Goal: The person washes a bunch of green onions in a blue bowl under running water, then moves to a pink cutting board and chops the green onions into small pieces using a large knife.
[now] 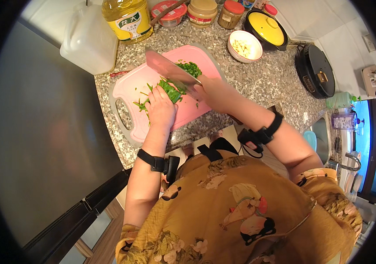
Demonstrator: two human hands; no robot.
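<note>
A pink cutting board (191, 114) with a grey rim lies on the granite counter. My left hand (160, 107) presses a bunch of leafy greens (171, 92) against the board, its fingertips close to the blade. My right hand (215, 94) grips a broad cleaver (171, 70), whose handle is hidden in the fist. The blade stands beside the greens, on their right, and slants towards the board's far left edge. Beyond the blade lies a pile of finely chopped greens (191, 68). Small green bits are scattered over the board around my left hand.
Along the back stand a white plastic jug (90, 43), an oil bottle (128, 24), a peanut-butter-coloured jar (202, 13) and a black pot with a yellow lid (267, 28). A bowl of pale chopped pieces (245, 46) is beyond the board. A black electric appliance (315, 72) and a sink (321, 138) are to the right.
</note>
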